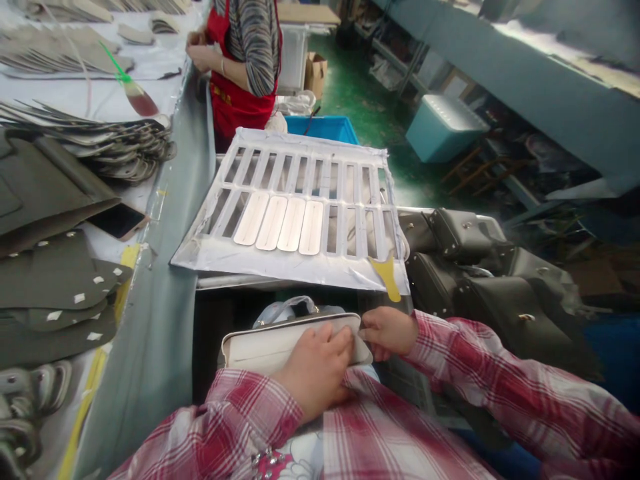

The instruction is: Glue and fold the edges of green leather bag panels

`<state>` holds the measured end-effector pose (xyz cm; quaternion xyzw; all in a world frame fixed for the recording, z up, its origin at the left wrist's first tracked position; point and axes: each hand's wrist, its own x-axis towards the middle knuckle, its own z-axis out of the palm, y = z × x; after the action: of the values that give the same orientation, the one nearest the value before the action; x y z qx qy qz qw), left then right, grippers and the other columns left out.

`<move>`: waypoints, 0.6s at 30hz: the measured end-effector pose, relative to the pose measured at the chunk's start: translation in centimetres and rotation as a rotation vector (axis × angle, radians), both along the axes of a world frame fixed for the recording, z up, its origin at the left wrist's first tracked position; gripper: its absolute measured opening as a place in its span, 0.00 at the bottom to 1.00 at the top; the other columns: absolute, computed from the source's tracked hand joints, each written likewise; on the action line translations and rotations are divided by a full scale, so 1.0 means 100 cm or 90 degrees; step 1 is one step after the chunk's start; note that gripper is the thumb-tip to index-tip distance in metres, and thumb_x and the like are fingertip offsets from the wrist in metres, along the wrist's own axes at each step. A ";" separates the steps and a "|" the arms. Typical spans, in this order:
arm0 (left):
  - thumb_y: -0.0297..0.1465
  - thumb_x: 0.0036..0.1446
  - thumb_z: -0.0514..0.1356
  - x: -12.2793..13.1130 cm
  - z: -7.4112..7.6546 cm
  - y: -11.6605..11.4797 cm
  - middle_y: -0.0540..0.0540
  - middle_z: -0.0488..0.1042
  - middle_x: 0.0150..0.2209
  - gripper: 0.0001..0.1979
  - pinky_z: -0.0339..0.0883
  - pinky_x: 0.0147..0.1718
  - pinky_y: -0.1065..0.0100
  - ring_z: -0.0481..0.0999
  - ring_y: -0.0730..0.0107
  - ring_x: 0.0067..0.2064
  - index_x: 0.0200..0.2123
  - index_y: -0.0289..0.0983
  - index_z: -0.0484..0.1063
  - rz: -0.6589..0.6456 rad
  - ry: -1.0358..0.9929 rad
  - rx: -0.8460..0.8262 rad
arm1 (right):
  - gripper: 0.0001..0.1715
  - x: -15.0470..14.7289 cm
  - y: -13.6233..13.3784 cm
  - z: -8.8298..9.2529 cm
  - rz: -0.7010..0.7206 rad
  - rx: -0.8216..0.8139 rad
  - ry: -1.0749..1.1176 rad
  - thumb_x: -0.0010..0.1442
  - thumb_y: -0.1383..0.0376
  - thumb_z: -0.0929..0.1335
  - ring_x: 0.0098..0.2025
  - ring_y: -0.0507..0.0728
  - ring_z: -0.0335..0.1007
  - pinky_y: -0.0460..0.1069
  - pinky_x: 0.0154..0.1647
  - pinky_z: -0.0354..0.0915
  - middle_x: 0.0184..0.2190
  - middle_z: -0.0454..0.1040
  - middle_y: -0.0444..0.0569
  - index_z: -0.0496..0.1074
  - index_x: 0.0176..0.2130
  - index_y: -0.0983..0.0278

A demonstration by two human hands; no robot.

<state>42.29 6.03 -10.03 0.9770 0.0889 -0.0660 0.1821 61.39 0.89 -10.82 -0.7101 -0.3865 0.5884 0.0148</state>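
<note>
On my lap lies a stack of flat cream-coloured pieces (pixel 265 348). My left hand (pixel 316 370) rests on top of its right end with fingers curled down over it. My right hand (pixel 389 331) pinches the stack's right edge with closed fingers. Just beyond the hands sits a white slotted tray (pixel 295 257) holding several cream oval strips (pixel 281 223) in its slots. A yellow scraper-like tool (pixel 387 275) lies at the tray's near right corner.
Dark olive leather pieces (pixel 55 280) are piled on the table at left. Dark finished bags (pixel 480 267) are heaped at right. A person in a red apron (pixel 245 60) works at the far end, beside a blue bin (pixel 325 127).
</note>
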 end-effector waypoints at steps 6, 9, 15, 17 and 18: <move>0.54 0.48 0.59 -0.015 0.026 -0.008 0.37 0.60 0.60 0.45 0.62 0.46 0.55 0.64 0.50 0.52 0.61 0.32 0.54 0.038 -0.046 -0.092 | 0.13 -0.009 -0.020 0.004 -0.012 0.099 -0.029 0.59 0.61 0.60 0.17 0.50 0.68 0.42 0.15 0.62 0.15 0.67 0.42 0.57 0.25 0.63; 0.50 0.51 0.59 -0.047 0.040 -0.006 0.41 0.65 0.56 0.43 0.63 0.49 0.63 0.68 0.59 0.51 0.64 0.37 0.48 0.070 -0.184 -0.249 | 0.23 -0.008 -0.025 -0.002 -0.038 0.129 0.004 0.51 0.46 0.64 0.16 0.50 0.66 0.42 0.15 0.62 0.15 0.67 0.43 0.58 0.24 0.62; 0.38 0.57 0.57 -0.152 0.007 0.028 0.51 0.67 0.28 0.13 0.64 0.29 0.71 0.68 0.74 0.28 0.41 0.36 0.67 0.742 -0.365 -0.308 | 0.34 -0.003 -0.019 -0.010 -0.073 0.065 0.057 0.37 0.38 0.70 0.18 0.51 0.69 0.42 0.14 0.64 0.17 0.69 0.45 0.60 0.23 0.64; 0.39 0.53 0.59 -0.174 -0.013 0.041 0.54 0.63 0.25 0.18 0.59 0.20 0.74 0.64 0.77 0.23 0.43 0.35 0.64 0.751 -0.279 -0.512 | 0.34 0.000 -0.015 -0.012 -0.067 0.026 0.071 0.35 0.39 0.72 0.18 0.52 0.69 0.42 0.13 0.63 0.18 0.71 0.46 0.61 0.24 0.64; 0.40 0.52 0.60 -0.180 -0.020 0.045 0.55 0.62 0.24 0.20 0.58 0.18 0.75 0.62 0.78 0.21 0.45 0.35 0.63 0.722 -0.239 -0.610 | 0.34 0.003 -0.014 -0.014 -0.061 0.007 0.081 0.35 0.40 0.72 0.18 0.53 0.70 0.42 0.13 0.64 0.18 0.71 0.46 0.61 0.24 0.64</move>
<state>24.24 10.49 -12.05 0.5910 0.5062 0.1735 0.6036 61.68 -0.49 -12.18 -0.6890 -0.3537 0.6285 0.0715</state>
